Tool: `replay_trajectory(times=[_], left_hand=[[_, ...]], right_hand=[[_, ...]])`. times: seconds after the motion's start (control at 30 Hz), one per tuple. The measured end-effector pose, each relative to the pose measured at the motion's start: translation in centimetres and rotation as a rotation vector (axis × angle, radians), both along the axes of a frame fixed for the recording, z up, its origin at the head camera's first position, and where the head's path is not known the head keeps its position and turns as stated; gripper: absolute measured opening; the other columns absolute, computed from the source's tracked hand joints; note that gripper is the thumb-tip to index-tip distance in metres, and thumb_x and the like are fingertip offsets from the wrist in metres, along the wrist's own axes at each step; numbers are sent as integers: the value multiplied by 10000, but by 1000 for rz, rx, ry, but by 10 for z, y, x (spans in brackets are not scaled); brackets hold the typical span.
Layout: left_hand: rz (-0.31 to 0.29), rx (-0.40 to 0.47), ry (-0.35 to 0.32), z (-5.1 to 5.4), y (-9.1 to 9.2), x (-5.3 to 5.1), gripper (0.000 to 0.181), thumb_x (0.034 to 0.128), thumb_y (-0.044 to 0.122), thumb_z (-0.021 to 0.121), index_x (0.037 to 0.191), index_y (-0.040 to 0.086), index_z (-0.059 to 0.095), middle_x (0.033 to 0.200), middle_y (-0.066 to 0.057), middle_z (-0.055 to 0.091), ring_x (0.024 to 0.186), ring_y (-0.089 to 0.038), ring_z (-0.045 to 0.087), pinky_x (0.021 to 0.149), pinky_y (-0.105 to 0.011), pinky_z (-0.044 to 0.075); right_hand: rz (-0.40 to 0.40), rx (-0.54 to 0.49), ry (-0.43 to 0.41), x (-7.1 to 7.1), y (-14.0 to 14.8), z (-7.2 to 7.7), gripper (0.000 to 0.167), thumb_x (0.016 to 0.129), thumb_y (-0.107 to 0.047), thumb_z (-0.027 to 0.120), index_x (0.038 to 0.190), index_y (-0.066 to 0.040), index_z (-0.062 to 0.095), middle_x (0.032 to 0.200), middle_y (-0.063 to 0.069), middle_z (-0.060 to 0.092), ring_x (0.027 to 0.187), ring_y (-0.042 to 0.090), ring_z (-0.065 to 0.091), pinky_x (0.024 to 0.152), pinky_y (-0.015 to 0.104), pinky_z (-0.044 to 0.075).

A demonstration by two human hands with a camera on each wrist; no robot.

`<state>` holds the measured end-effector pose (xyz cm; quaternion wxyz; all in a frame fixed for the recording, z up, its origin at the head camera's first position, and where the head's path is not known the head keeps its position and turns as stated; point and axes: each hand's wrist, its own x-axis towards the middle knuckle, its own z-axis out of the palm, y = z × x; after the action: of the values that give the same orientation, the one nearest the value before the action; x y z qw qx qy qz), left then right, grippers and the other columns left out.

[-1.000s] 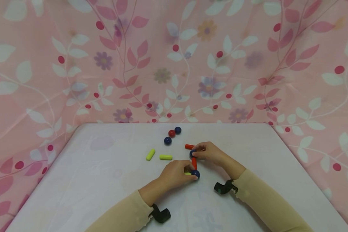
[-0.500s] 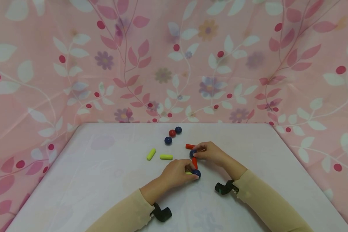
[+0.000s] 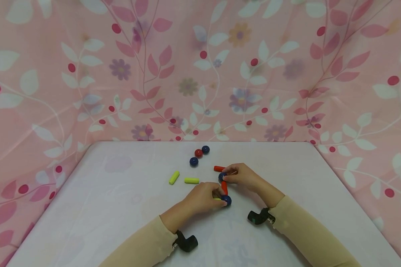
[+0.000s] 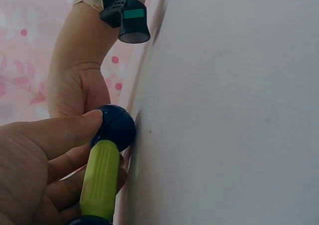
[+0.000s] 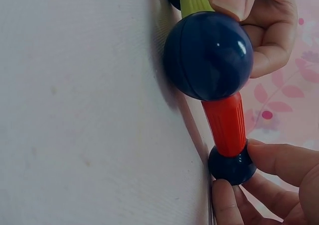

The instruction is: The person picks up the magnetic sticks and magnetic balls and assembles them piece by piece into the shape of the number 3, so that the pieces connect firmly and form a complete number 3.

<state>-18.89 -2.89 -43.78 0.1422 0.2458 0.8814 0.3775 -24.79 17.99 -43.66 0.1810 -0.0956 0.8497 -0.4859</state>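
Note:
The left hand [image 3: 204, 198] pinches a near blue ball [image 3: 226, 200] between thumb and fingers. A yellow-green stick [image 4: 99, 180] runs from a blue ball in the left wrist view, with another blue ball at its lower end. The right hand [image 3: 245, 178] grips a farther blue ball [image 3: 222, 177], also seen as the small lower ball [image 5: 232, 166] in the right wrist view. Between the two held balls lies a red stick [image 3: 224, 187], its ends touching both. A second red stick [image 3: 219, 168] extends left from beside the right fingertips, its right end hidden.
Farther back on the white table [image 3: 137, 159] are a red ball [image 3: 198, 153] and two blue balls [image 3: 205, 150], [image 3: 194, 161] lying close together. Two loose yellow-green sticks, one slanted [image 3: 174, 177] and one level [image 3: 192, 180], lie left of the hands. A patterned pink cloth hangs behind.
The left hand and wrist have risen very slightly in the head view, still gripping the same ball. The red stick between the balls leans slightly more than at first. The right hand holds nearly still.

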Motion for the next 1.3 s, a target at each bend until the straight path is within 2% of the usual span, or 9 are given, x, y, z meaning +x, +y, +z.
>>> replay_trajectory(times=[0.2, 0.77, 1.0, 1.3], left_hand=[[-4, 23, -20, -2, -2, -3, 185, 844, 292, 825, 966, 191, 729, 847, 159, 682, 786, -27, 609, 703, -231, 510], [-56, 74, -55, -3, -4, -5, 168, 864, 255, 808, 994, 188, 724, 870, 148, 691, 808, -23, 621, 764, -226, 506], [-67, 85, -42, -6, -6, -7, 152, 869, 253, 804, 990, 206, 726, 864, 155, 688, 810, -27, 620, 773, -235, 503], [-70, 78, -34, -6, -8, -6, 172, 870, 242, 802, 1014, 186, 726, 869, 145, 686, 813, -26, 612, 781, -232, 502]], right_hand=[[1, 23, 41, 0, 1, 0, 298, 918, -197, 746, 1157, -29, 688, 1112, 106, 662, 943, 235, 576, 742, 341, 518], [-14, 27, 143, 5, 6, -1, 248, 904, -175, 758, 1088, -28, 681, 985, 73, 659, 876, 215, 613, 728, 306, 516], [-51, 67, 141, 14, 7, 2, 192, 898, -172, 762, 1049, -74, 695, 942, 38, 661, 830, 202, 609, 712, 303, 510], [-31, 40, 130, 26, 6, 1, 159, 906, -151, 750, 1023, -63, 691, 887, 36, 654, 780, 200, 592, 675, 300, 509]])
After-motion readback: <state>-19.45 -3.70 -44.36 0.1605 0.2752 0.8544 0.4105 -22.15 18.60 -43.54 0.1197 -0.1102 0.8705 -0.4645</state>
